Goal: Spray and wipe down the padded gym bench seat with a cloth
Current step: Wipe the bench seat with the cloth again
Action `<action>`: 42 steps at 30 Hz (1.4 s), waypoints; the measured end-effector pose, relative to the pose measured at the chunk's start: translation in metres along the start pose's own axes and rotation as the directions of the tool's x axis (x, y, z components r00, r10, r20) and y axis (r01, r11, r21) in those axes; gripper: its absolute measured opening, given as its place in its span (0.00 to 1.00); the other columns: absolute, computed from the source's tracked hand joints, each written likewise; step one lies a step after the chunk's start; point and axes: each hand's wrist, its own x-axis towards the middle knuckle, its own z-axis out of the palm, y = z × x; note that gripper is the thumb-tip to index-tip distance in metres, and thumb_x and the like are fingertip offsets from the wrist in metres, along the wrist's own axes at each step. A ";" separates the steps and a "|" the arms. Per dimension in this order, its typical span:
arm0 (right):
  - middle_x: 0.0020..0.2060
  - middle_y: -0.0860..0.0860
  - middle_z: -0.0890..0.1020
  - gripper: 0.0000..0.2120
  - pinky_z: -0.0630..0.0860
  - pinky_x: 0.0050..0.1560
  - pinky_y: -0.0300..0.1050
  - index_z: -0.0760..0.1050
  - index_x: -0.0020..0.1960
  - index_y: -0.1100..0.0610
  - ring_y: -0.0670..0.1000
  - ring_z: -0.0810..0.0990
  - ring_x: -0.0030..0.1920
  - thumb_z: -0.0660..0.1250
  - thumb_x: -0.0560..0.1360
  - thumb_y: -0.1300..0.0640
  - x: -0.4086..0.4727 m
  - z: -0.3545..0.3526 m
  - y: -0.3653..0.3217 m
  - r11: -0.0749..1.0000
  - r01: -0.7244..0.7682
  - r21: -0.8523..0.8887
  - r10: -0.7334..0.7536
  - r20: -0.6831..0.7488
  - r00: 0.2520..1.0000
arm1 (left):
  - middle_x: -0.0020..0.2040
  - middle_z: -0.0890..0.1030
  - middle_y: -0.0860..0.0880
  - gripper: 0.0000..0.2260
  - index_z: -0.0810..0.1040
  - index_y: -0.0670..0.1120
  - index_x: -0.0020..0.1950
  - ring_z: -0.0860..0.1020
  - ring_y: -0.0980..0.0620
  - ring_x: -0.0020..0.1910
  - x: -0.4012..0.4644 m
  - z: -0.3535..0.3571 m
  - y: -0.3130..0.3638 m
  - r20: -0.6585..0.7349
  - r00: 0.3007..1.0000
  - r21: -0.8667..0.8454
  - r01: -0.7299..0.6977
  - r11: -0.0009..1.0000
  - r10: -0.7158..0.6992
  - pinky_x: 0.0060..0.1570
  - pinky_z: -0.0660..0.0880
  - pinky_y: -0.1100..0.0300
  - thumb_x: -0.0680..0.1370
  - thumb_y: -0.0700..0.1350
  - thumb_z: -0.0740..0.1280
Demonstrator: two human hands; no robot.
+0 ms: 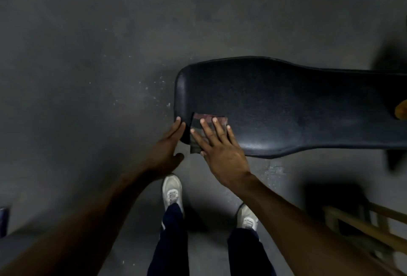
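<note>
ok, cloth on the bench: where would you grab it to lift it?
Probably the cloth's near corner, pinched from the person's side. That part overhangs the bench edge, so fingers can get under; the rest lies flat under the right hand.

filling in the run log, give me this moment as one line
right hand: flat on cloth, pressing it on bench seat near corner | left hand: fingertips on seat end | spray bottle: not in view

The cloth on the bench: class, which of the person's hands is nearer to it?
Right. The right hand presses flat on the cloth; the left hand rests beside it on the bench corner.
</note>
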 end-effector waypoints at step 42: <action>0.87 0.53 0.50 0.46 0.54 0.84 0.65 0.45 0.87 0.42 0.60 0.47 0.86 0.69 0.79 0.56 -0.096 0.022 0.049 0.840 -0.524 0.140 0.538 -0.092 0.838 | 0.83 0.39 0.51 0.37 0.44 0.48 0.83 0.39 0.53 0.81 0.058 0.017 0.049 0.045 0.968 0.362 -0.246 0.899 0.247 0.80 0.42 0.50 0.81 0.56 0.61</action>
